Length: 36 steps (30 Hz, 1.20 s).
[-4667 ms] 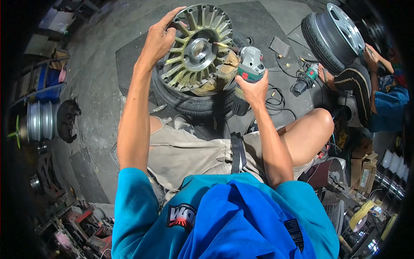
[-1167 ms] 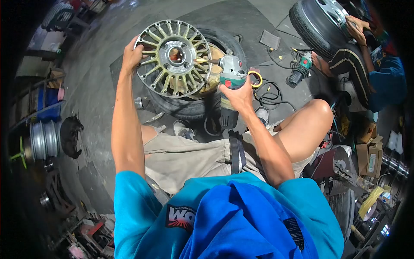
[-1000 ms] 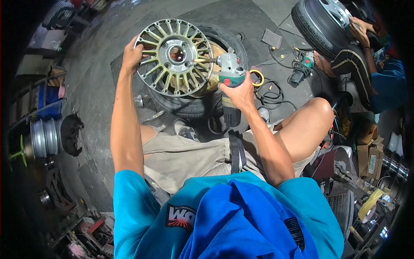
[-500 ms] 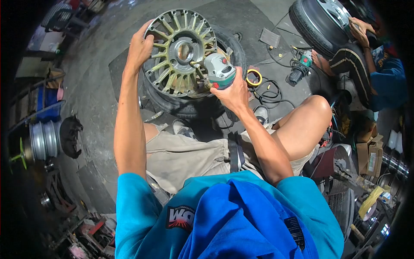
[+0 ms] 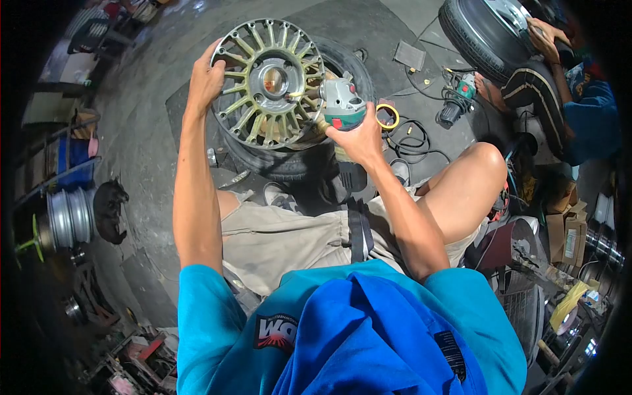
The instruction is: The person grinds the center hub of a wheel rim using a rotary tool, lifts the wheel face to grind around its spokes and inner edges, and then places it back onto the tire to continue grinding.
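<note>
A multi-spoke wheel rim (image 5: 270, 78) with yellowish spokes and a bare metal hub is propped on a tyre (image 5: 280, 168) lying on the floor. My left hand (image 5: 207, 76) is wrapped round the rim's left edge. In my right hand (image 5: 361, 137) is a grey, green and red angle grinder (image 5: 344, 105), its head close to the right-hand spokes. A small tip points from the grinder toward the hub; whether it touches the spokes I cannot tell.
Another person's hands (image 5: 546, 41) rest at a tyred wheel (image 5: 484, 36) on the upper right. A second grinder (image 5: 454, 105), a yellow tape roll (image 5: 387, 116) and a black cable (image 5: 418, 148) lie on the floor. Silver rims (image 5: 69, 217) stand at the left, cardboard boxes (image 5: 565, 230) at the right.
The wheel rim has shifted slightly left and down with my left hand. The grinder has turned and moved a little to the right, with my right hand following.
</note>
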Each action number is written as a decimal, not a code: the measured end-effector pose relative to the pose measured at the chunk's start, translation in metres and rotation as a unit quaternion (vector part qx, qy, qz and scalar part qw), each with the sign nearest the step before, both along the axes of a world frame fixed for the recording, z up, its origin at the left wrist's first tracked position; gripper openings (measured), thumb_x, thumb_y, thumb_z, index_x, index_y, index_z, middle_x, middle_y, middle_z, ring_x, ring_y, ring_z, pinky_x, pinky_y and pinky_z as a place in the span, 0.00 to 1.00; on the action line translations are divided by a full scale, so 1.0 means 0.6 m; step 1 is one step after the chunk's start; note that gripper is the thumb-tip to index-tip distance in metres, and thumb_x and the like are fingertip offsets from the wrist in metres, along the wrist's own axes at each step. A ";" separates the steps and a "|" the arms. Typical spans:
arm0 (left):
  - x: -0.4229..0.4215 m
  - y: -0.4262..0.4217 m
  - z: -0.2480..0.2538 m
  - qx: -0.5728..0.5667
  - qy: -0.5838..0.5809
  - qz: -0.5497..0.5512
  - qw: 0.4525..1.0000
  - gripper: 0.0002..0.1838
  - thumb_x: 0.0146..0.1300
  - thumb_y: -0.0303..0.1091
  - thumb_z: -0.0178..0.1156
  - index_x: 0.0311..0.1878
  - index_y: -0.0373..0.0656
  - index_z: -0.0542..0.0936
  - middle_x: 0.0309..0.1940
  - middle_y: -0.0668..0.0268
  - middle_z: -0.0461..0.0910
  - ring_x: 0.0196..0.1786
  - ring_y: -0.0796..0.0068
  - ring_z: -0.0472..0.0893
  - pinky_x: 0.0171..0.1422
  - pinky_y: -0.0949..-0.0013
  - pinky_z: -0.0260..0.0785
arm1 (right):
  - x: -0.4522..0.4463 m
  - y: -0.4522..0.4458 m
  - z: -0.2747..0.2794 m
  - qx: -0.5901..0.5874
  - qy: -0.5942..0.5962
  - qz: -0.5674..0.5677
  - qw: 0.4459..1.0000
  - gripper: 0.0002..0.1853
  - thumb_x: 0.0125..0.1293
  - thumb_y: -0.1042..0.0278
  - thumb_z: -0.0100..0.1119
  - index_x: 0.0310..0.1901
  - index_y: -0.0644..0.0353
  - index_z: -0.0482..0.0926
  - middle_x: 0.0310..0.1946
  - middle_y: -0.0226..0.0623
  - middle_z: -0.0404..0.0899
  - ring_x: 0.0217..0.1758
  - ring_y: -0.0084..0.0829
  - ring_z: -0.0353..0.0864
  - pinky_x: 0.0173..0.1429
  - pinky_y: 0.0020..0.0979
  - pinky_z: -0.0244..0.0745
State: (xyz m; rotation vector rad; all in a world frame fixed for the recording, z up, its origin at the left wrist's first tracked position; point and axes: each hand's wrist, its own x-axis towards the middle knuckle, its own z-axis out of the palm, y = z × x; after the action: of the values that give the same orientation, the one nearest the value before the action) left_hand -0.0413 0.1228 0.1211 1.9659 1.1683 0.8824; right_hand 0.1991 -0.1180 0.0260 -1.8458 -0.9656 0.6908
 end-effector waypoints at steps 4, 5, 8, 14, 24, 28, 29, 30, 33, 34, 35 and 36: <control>-0.001 0.001 0.000 0.028 0.002 -0.004 1.000 0.30 0.65 0.25 0.49 0.72 0.37 0.77 0.51 0.54 0.88 0.50 0.66 0.88 0.62 0.65 0.76 | 0.005 0.000 -0.005 -0.015 -0.006 -0.006 1.000 0.46 0.43 0.55 0.82 0.60 0.74 0.71 0.49 0.56 0.87 0.51 0.47 0.89 0.59 0.42 0.82; -0.003 0.005 -0.002 0.028 0.001 -0.003 1.000 0.30 0.65 0.25 0.49 0.72 0.37 0.77 0.51 0.54 0.88 0.50 0.66 0.88 0.62 0.65 0.76 | 0.004 -0.002 -0.005 -0.015 -0.007 -0.005 1.000 0.46 0.43 0.55 0.82 0.60 0.74 0.71 0.49 0.56 0.87 0.51 0.47 0.89 0.59 0.42 0.82; -0.006 0.010 -0.008 0.017 0.003 -0.010 1.000 0.31 0.64 0.25 0.49 0.72 0.38 0.77 0.50 0.53 0.88 0.50 0.65 0.88 0.62 0.65 0.76 | 0.001 -0.011 0.010 -0.037 0.017 -0.005 0.999 0.47 0.44 0.54 0.82 0.61 0.75 0.70 0.51 0.57 0.86 0.53 0.46 0.89 0.61 0.41 0.81; 0.003 -0.004 -0.001 0.025 -0.013 -0.015 0.999 0.30 0.64 0.26 0.49 0.71 0.38 0.77 0.51 0.54 0.88 0.52 0.65 0.88 0.62 0.63 0.76 | -0.004 -0.004 0.003 -0.020 0.037 -0.011 0.999 0.47 0.43 0.53 0.83 0.60 0.72 0.69 0.50 0.62 0.85 0.56 0.56 0.87 0.62 0.49 0.80; 0.010 -0.002 -0.002 0.071 0.016 -0.014 0.997 0.30 0.64 0.28 0.50 0.71 0.38 0.77 0.53 0.46 0.88 0.55 0.57 0.88 0.66 0.60 0.75 | -0.010 -0.030 0.019 -0.008 0.004 -0.015 1.000 0.45 0.44 0.55 0.82 0.58 0.73 0.69 0.48 0.60 0.86 0.53 0.54 0.87 0.60 0.47 0.80; 0.023 -0.015 0.010 0.055 0.021 -0.026 0.998 0.31 0.64 0.30 0.53 0.72 0.38 0.76 0.51 0.48 0.88 0.49 0.59 0.87 0.60 0.60 0.76 | -0.012 -0.020 -0.012 0.030 0.018 -0.037 0.999 0.44 0.44 0.56 0.83 0.58 0.73 0.69 0.49 0.58 0.86 0.52 0.51 0.88 0.60 0.44 0.81; 0.030 -0.021 0.016 0.055 0.021 -0.025 0.998 0.31 0.64 0.30 0.53 0.72 0.38 0.76 0.51 0.48 0.88 0.49 0.59 0.87 0.60 0.60 0.76 | -0.010 -0.024 -0.019 0.031 0.018 -0.035 0.999 0.44 0.44 0.56 0.83 0.58 0.73 0.69 0.49 0.58 0.86 0.52 0.51 0.88 0.60 0.44 0.81; 0.041 -0.027 0.022 0.053 0.019 -0.033 0.998 0.31 0.64 0.32 0.56 0.73 0.38 0.76 0.50 0.48 0.88 0.47 0.60 0.86 0.58 0.60 0.76 | -0.010 -0.030 -0.007 0.026 0.030 -0.044 0.998 0.45 0.44 0.56 0.83 0.59 0.72 0.69 0.49 0.57 0.86 0.52 0.49 0.88 0.60 0.44 0.81; 0.073 -0.050 0.041 0.079 0.024 -0.051 0.995 0.32 0.66 0.34 0.62 0.74 0.38 0.74 0.52 0.52 0.87 0.49 0.67 0.84 0.59 0.64 0.75 | 0.008 -0.040 -0.017 0.030 0.040 -0.062 0.997 0.46 0.44 0.56 0.84 0.60 0.71 0.69 0.50 0.55 0.85 0.53 0.47 0.87 0.60 0.44 0.80; 0.080 -0.057 0.047 0.105 0.036 -0.062 0.992 0.33 0.69 0.35 0.65 0.76 0.38 0.73 0.55 0.56 0.87 0.54 0.72 0.83 0.63 0.69 0.74 | 0.016 -0.045 -0.028 0.037 0.044 -0.072 0.996 0.46 0.44 0.56 0.84 0.61 0.70 0.69 0.50 0.55 0.84 0.53 0.47 0.87 0.60 0.44 0.80; 0.083 -0.062 0.057 0.015 0.012 -0.083 0.996 0.38 0.67 0.41 0.71 0.77 0.36 0.72 0.61 0.54 0.84 0.60 0.68 0.82 0.68 0.66 0.71 | 0.024 -0.050 -0.040 0.048 0.053 -0.090 0.993 0.47 0.45 0.55 0.84 0.63 0.70 0.69 0.52 0.55 0.83 0.55 0.46 0.86 0.61 0.43 0.80; 0.083 -0.071 0.065 0.014 0.011 -0.082 0.996 0.38 0.67 0.41 0.71 0.77 0.36 0.72 0.61 0.54 0.84 0.60 0.68 0.82 0.68 0.66 0.71 | 0.033 -0.053 -0.038 0.047 0.052 -0.089 0.994 0.47 0.45 0.55 0.84 0.63 0.70 0.69 0.52 0.55 0.83 0.55 0.46 0.86 0.61 0.43 0.80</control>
State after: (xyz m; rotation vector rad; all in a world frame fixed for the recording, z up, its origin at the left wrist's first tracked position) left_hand 0.0085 0.0802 0.1600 2.0662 0.9957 0.7976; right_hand 0.2187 -0.1499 0.0032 -1.7703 -0.7434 0.6167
